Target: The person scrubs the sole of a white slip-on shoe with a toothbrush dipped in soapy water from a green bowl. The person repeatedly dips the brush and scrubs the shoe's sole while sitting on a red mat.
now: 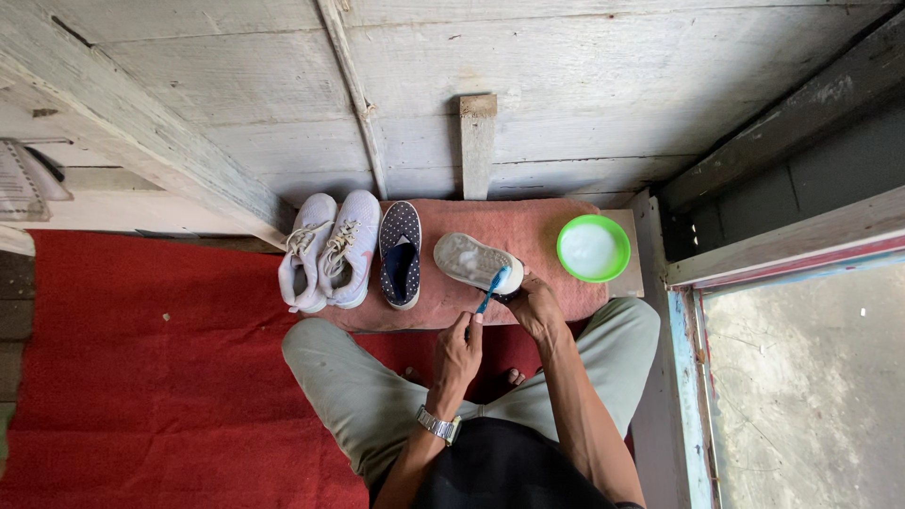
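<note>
Left hand [459,351] is clenching around a blue brush [490,291], bristles touching the upturned shoe [474,261] that the right hand [534,303] is grasping by its heel on the pink mat [528,226], green bowl [593,248] lying near the mat's right edge.

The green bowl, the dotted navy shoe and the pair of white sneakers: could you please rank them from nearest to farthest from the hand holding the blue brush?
From the left hand with the blue brush:
1. Dotted navy shoe, just up-left.
2. Pair of white sneakers, further left.
3. Green bowl, far right on the mat.
</note>
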